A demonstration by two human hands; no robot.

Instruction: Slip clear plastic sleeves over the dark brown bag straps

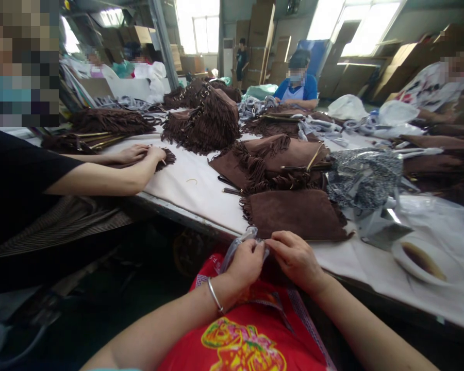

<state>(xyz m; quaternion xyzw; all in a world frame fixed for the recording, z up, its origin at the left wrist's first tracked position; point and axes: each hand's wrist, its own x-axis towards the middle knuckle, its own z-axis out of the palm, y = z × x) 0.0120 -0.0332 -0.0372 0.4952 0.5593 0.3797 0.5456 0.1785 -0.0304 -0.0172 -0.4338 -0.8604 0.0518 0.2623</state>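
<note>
Across the work area, a long table under a white covering carries brown fringed goods and loose packing matter. At its left side a co-worker in a black top leans in, both of that person's hands over a brown fringed piece. On the far side sits a masked person in a blue top. A red apron with a yellow print covers the wearer's front. Farther back on the table stands a large heap of fringed bags; nearer, a lower pile of bags lies with zips and straps showing. Against that pile's near edge, a flat brown bag rests close to the table edge, just beyond the hands. Crumpled silver wrapping is to its right, followed by a white bowl containing brown liquid. The right hand has its fingers drawn narrow, tips at those of the left; whether it pinches anything cannot be told. The left hand holds translucent plastic, which is located above the apron, in front of the table edge. A silver bangle encircles the left wrist.
</note>
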